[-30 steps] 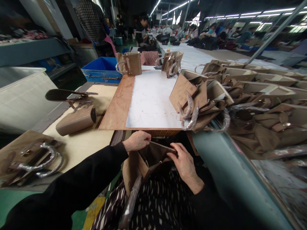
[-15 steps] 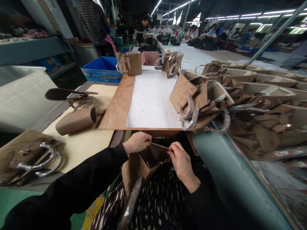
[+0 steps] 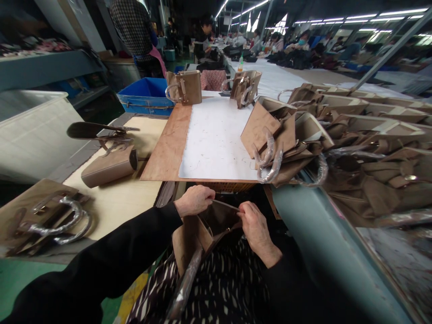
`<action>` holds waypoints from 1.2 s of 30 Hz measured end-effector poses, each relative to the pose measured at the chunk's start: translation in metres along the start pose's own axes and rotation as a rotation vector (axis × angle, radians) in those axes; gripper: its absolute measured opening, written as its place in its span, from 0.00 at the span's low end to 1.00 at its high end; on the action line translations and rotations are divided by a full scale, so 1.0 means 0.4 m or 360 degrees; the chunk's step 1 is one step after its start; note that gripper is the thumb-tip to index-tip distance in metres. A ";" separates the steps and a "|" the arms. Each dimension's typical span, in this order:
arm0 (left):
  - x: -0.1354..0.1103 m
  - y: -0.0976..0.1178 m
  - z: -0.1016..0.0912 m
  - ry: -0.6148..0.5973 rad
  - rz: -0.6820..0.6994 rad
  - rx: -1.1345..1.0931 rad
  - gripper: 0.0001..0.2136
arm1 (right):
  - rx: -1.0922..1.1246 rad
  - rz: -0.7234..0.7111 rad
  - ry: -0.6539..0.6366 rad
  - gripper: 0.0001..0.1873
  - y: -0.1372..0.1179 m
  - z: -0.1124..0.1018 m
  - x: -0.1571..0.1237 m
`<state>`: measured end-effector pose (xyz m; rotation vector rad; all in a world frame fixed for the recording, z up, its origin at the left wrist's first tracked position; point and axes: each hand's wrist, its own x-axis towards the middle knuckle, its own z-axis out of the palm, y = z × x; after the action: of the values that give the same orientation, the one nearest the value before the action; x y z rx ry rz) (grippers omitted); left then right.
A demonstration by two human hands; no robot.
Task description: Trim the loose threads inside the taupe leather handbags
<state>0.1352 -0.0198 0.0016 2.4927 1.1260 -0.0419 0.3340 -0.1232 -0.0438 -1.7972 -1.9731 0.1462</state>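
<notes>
A brown handbag (image 3: 191, 240) rests on my lap, tilted, its mouth facing up between my hands. My left hand (image 3: 195, 201) is closed on the left end of the bag's pale upper edge. At the right end of that same edge, my right hand (image 3: 258, 231) pinches with thumb and fingers. The edge runs taut and straight between the two. One plastic-wrapped handle (image 3: 185, 285) hangs down the near side toward my knees. The bag's underside and far side are hidden.
Several brown handbags (image 3: 381, 175) are heaped on the right, some overhanging white paper (image 3: 216, 139) on a wooden board (image 3: 162, 153). More bags (image 3: 110, 166) lie on the pale table at left. A blue bin (image 3: 145, 96) stands beyond; people work farther back.
The view has shifted slightly, moving the surroundings a little to the right in the picture. Both hands keep their hold on the handbag's edge with almost no movement.
</notes>
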 end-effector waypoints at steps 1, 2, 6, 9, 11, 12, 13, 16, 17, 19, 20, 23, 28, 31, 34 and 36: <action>-0.002 0.000 -0.005 -0.0010 0.0009 0.0025 0.08 | 0.0047 0.0006 0.0003 0.08 0.002 -0.001 0.004; -0.003 0.002 -0.010 -0.0017 0.0015 0.0050 0.09 | 0.0086 0.0011 -0.0003 0.08 0.002 -0.002 0.007; 0.000 0.036 -0.029 -0.0096 0.0110 0.0136 0.15 | 0.0213 0.0030 -0.0060 0.09 -0.007 -0.006 0.019; 0.022 0.088 -0.025 -0.0192 0.0290 0.0191 0.10 | 0.0315 0.0030 -0.0078 0.09 -0.019 -0.005 0.023; 0.042 0.120 -0.015 -0.0221 0.0359 0.0230 0.08 | 0.0377 0.0086 -0.0071 0.09 -0.024 -0.003 0.022; 0.051 0.131 -0.009 -0.0230 0.0366 0.0244 0.07 | 0.0414 0.0140 -0.0068 0.08 -0.025 -0.002 0.019; 0.059 0.138 -0.003 -0.0236 0.0359 0.0251 0.07 | 0.0452 0.0200 -0.0062 0.07 -0.024 -0.001 0.015; 0.071 0.140 0.008 -0.0239 0.0317 0.0229 0.07 | 0.0531 0.0303 -0.0013 0.05 -0.018 -0.001 0.000; 0.071 0.137 0.010 -0.0235 0.0312 0.0219 0.07 | 0.0535 0.0292 -0.0007 0.07 -0.015 -0.002 -0.006; 0.068 0.131 0.012 -0.0215 0.0316 0.0215 0.08 | 0.0520 0.0256 -0.0025 0.09 -0.010 -0.004 -0.015; 0.066 0.129 0.013 -0.0206 0.0324 0.0218 0.08 | 0.0513 0.0245 -0.0046 0.09 -0.009 -0.005 -0.018; 0.059 0.129 0.017 -0.0175 0.0353 0.0231 0.08 | 0.0506 0.0243 -0.0078 0.09 -0.006 -0.008 -0.020; 0.056 0.133 0.026 -0.0138 0.0371 0.0239 0.09 | 0.0572 0.0229 -0.0085 0.10 -0.010 -0.015 -0.007; 0.056 0.134 0.027 -0.0141 0.0359 0.0233 0.10 | 0.0610 0.0276 -0.0105 0.10 -0.016 -0.022 0.001; 0.055 0.138 0.022 -0.0164 0.0346 0.0219 0.10 | 0.0625 0.0327 -0.0116 0.11 -0.022 -0.029 0.005; 0.053 0.141 0.017 -0.0178 0.0343 0.0208 0.10 | 0.0617 0.0344 -0.0125 0.11 -0.024 -0.031 0.006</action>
<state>0.1914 -0.0406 0.0111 2.6763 0.8298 -0.1975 0.3301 -0.1252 -0.0285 -1.7562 -1.6535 0.6314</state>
